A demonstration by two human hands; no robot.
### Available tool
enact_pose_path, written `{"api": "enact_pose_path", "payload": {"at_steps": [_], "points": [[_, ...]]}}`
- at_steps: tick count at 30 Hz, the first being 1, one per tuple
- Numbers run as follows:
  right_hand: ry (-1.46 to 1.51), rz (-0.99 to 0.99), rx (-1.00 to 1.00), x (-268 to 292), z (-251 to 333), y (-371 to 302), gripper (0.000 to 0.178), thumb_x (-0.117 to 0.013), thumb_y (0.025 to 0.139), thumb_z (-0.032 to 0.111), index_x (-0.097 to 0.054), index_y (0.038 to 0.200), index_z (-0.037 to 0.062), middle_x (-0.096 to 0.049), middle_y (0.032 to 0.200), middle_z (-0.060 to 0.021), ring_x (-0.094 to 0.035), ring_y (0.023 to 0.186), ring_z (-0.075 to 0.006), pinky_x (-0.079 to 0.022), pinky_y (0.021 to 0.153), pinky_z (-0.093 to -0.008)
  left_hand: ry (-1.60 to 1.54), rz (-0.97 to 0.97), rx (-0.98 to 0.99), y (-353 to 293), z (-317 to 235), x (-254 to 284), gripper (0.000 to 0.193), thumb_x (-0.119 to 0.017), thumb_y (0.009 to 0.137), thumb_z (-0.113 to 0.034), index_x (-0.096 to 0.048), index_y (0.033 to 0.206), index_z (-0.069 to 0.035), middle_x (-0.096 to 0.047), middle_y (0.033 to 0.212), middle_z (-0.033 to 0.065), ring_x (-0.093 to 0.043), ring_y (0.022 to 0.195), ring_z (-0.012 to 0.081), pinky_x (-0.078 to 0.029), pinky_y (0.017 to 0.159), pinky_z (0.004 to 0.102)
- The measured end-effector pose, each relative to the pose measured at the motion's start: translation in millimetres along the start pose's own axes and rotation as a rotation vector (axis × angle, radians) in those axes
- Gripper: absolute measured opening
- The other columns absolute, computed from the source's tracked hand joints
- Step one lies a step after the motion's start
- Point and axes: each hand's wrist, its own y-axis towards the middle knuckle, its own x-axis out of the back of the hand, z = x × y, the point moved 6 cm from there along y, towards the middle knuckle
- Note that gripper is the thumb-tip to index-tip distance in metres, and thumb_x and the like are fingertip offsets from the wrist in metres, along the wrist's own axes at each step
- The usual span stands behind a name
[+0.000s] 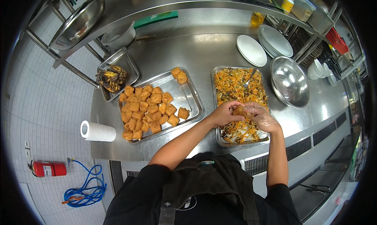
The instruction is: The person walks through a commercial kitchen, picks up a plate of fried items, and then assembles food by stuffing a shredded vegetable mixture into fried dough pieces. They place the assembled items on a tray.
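A golden-brown fried tofu piece (238,111) is held between my hands, above a metal tray (215,92) of shredded vegetables (235,85). My left hand (226,114) is bare, and its fingers close round the tofu from the left. On the right, my right hand (262,117) wears a clear plastic glove; its fingertips meet the tofu, partly hiding it. A fork (248,80) rests in the vegetables toward the far side. To the left, a larger metal tray (183,92) carries many fried tofu pieces (145,107), two of them apart in its far corner.
Right of the vegetables stands a steel bowl (290,82), with white plates (251,51) behind it. A small tray (131,65) with browned bananas (113,78) lies far left, a paper roll (98,131) nearer. A steel shelf (172,5) spans the back of the counter.
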Motion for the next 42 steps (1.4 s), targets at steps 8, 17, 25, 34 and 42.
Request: {"api": "enact_pose_path", "payload": {"at_steps": [8,17,25,34,42], "points": [[0.609,-0.409,-0.394,11.1,-55.8,-34.6,0.014,-0.06,0.097,0.005,-0.067,0.109,0.0076,-0.066,0.1,-0.0002,-0.061,0.081,-0.0087,-0.047,0.069,-0.0247,0.272,-0.72,-0.013,-39.2,7.3,145.9,0.045,-0.084,0.078,-0.025,-0.065,0.114,-0.005,-0.071,0.098,0.0063,-0.066,0.089,0.0171,-0.054,0.08,0.0321],[0.537,-0.449,-0.468,-1.9,-83.9,-59.5,0.013,-0.063,0.095,0.004,-0.067,0.107,0.0048,-0.065,0.088,-0.0009,-0.058,0.075,-0.0095,-0.046,0.067,-0.026,0.759,-1.008,0.233,-57.8,22.2,252.6,0.056,-0.086,0.074,-0.032,-0.057,0.111,-0.001,-0.067,0.094,0.013,-0.065,0.089,0.0256,-0.052,0.081,0.0338],[0.517,-0.437,-0.51,-6.0,-93.8,-75.8,0.009,-0.064,0.097,0.01,-0.068,0.105,0.0079,-0.065,0.088,0.0012,-0.058,0.076,-0.0087,-0.045,0.068,-0.0259,1.108,-0.904,0.421,-86.2,-32.9,203.4,0.066,-0.085,0.074,-0.045,-0.059,0.114,0.001,-0.068,0.111,0.0216,-0.062,0.115,0.037,-0.051,0.094,0.0434],[0.483,-0.454,-0.539,-12.2,-123.6,-84.9,0.013,-0.064,0.092,0.009,-0.068,0.104,0.0076,-0.064,0.085,-0.0008,-0.058,0.078,-0.0106,-0.046,0.067,-0.0274,1.479,-0.559,0.389,-122.3,-8.5,141.0,0.041,-0.077,0.077,-0.034,-0.07,0.106,-0.007,-0.07,0.103,0.0181,-0.065,0.103,0.031,-0.047,0.092,0.0445],[-0.496,-0.531,-0.339,9.2,-110.4,-69.3,0.05,-0.082,0.08,0.025,-0.064,0.118,-0.0006,-0.066,0.107,-0.0179,-0.063,0.101,-0.0356,-0.051,0.089,-0.0425,-0.288,-0.495,-0.025,-65.7,-25.5,98.9,0.042,-0.067,0.094,-0.011,-0.047,0.131,-0.005,-0.061,0.117,0.0153,-0.068,0.104,0.0265,-0.058,0.09,0.034]]}}
